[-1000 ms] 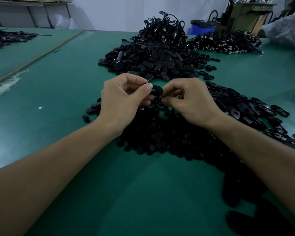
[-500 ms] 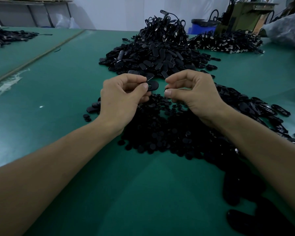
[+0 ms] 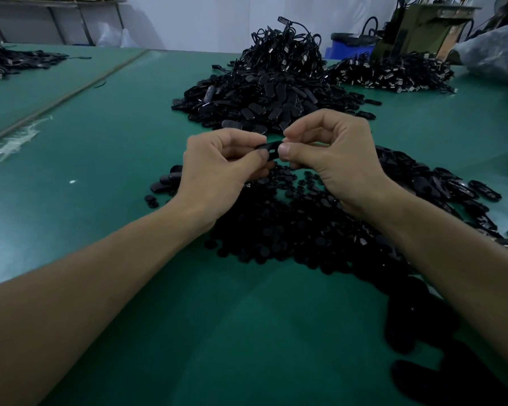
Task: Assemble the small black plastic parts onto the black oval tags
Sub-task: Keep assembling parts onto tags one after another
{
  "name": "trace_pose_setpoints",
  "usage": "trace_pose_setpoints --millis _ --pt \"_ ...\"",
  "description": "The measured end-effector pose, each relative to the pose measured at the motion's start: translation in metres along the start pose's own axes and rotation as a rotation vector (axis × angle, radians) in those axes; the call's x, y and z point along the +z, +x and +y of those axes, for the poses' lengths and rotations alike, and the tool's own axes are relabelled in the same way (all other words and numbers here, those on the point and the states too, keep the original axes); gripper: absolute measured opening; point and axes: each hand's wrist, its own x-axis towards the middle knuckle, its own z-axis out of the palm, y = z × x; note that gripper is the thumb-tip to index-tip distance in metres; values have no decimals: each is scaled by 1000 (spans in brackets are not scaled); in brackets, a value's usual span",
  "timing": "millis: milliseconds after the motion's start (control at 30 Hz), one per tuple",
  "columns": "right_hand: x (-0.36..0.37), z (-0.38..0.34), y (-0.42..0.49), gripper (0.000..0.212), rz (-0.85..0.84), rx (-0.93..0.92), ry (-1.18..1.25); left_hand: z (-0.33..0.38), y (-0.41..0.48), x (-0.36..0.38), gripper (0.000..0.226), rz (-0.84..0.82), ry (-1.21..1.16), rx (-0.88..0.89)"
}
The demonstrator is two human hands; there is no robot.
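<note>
Brought together since 0.5 s ago, the 2 hands are met at 1 black oval tag (image 3: 269,147) — its left end is pinched by the left hand (image 3: 217,168), its right end by thumb & forefinger of the right hand (image 3: 335,159). It is held above the small black parts (image 3: 291,230) spread on the green table (image 3: 100,159); a tag pile (image 3: 261,95) is seen behind.

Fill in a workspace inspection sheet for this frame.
Surface: green table, with a pale scuff at the left.
Job's things: oval tag held above the small round parts; tag heap behind.
Clutter: white speck on the table.
Grips: left hand and right hand each pinch one end of the tag.
Cables: corded heap at the back.
Surroundings: blue bin, olive machine, white wall.
</note>
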Motion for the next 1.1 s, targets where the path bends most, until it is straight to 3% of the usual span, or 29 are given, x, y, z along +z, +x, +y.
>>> trace_pose_setpoints --millis 267,533,933,1100 --pt "3 -2 -2 12 -10 -33 -237 0 1 0 16 0 -41 -13" --pt "7 -8 -6 22 -17 -75 -370 0 0 0 17 -28 7 10" --pt "14 -4 -6 32 94 45 -282 -1 1 1 21 -39 80 38" --pt "16 -6 -11 35 151 -45 -377 -1 0 1 20 -41 168 67"
